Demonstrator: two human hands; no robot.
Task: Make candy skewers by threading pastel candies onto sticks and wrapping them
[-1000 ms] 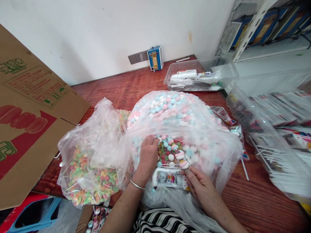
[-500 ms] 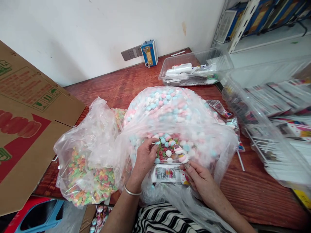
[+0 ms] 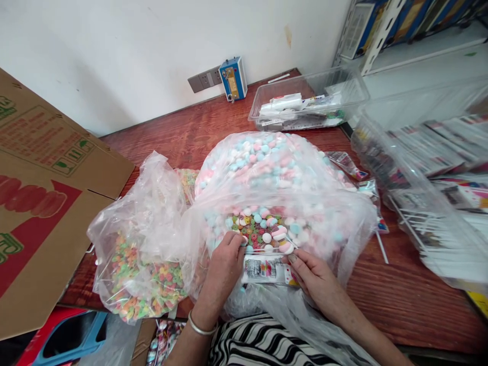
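Note:
My right hand (image 3: 314, 277) pinches the end of a thin stick threaded with pink, white and yellow marshmallows (image 3: 285, 246). Across from it, my left hand (image 3: 225, 258) is closed, with a small pale candy (image 3: 244, 241) showing at its fingertips. Between and beyond both hands lies a pile of loose ring gummies (image 3: 254, 230) with white, pink and blue marshmallows. It sits in the opening of a large clear bag of marshmallows (image 3: 263, 157). A printed flat wrapper (image 3: 263, 268) lies below the pile, close to my right fingertips.
A bag of colourful gummies (image 3: 141, 274) stands at left beside a cardboard box (image 3: 49, 193). Clear plastic bins (image 3: 308, 119) holding wrappers and packets are at the back and right. A blue device (image 3: 233, 80) stands by the wall sockets. A white stick (image 3: 382, 248) lies at right.
My left hand has drawn back toward me from the marshmallows in the pile, its fingers now closed. My right hand keeps the threaded stick, which has tipped slightly lower.

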